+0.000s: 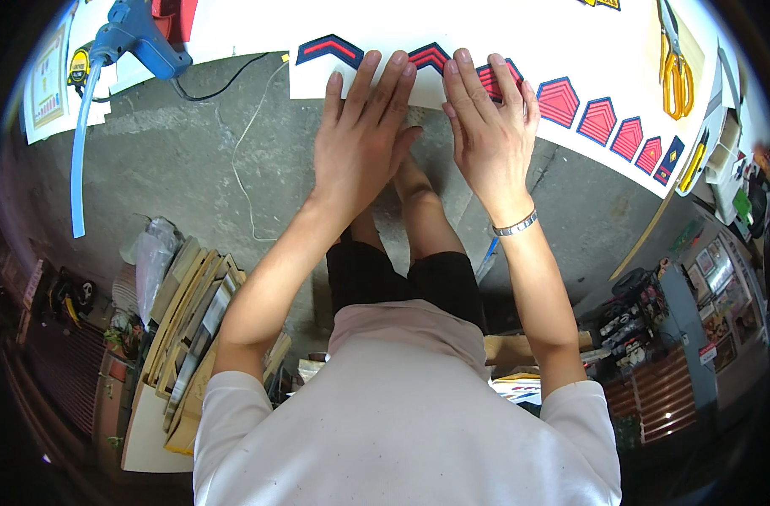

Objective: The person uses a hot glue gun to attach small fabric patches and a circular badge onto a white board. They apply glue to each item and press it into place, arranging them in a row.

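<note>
Pressing white sheet (351, 84) | both hands' fingers (383, 80) spread flat (chevron (430, 56) between)

1. A white sheet (452, 80) lies on the counter, printed with a row of red and navy chevron and pentagon stickers (598, 120) that runs toward the right.
2. A pale printed card (49, 80) with small coloured pictures lies at the far left edge.
3. Small packages with colourful labels (721, 291) stand on shelves at the lower right, too small to tell more.

red-and-navy chevron patches (597, 120), white board (570, 51); blue glue gun (140, 38), yellow scissors (675, 67)
</note>
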The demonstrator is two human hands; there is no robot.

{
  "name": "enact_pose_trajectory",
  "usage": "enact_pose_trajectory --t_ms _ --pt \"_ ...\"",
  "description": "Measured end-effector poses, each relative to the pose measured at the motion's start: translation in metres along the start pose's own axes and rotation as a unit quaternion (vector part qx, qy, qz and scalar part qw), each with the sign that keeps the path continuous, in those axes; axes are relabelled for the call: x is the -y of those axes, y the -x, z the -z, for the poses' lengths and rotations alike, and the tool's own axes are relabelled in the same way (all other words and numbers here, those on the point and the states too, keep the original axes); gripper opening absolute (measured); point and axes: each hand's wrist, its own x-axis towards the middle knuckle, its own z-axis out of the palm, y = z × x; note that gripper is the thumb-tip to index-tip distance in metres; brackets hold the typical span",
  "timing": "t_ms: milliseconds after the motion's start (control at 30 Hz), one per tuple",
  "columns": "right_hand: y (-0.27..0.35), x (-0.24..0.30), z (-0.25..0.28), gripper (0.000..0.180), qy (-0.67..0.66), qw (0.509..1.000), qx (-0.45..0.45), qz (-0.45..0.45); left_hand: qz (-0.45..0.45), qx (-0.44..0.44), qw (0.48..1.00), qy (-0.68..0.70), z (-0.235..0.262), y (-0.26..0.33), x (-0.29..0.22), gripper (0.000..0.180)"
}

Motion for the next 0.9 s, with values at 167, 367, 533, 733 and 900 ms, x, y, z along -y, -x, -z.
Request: enact_pose_trajectory --t_ms 167,367,533,733,900 --pt "-0.004 0.003 0.007 0.046 0.010 1.000 0.014 -0.001 0.014 -0.018 0.999 0.035 0.008 -0.007 -0.008 0.080" --pt "-0.018 0.006 0.007 0.046 0.014 0.999 0.028 0.014 0.008 0.001 1.000 0.006 0.002 -0.018 -0.012 0.079" --pt "-0.023 0.004 0.006 0.047 0.018 0.999 0.038 0.018 0.011 -0.005 1.000 0.009 -0.006 -0.017 -0.012 0.079" --pt "-0.024 0.007 0.005 0.048 0.064 0.997 0.050 0.014 0.011 -0.005 1.000 -0.021 -0.005 -0.018 -0.013 0.079" --pt "-0.019 0.006 0.007 0.048 0.064 0.996 0.055 -0.004 0.009 -0.001 0.999 -0.039 -0.003 -0.021 -0.015 0.077"
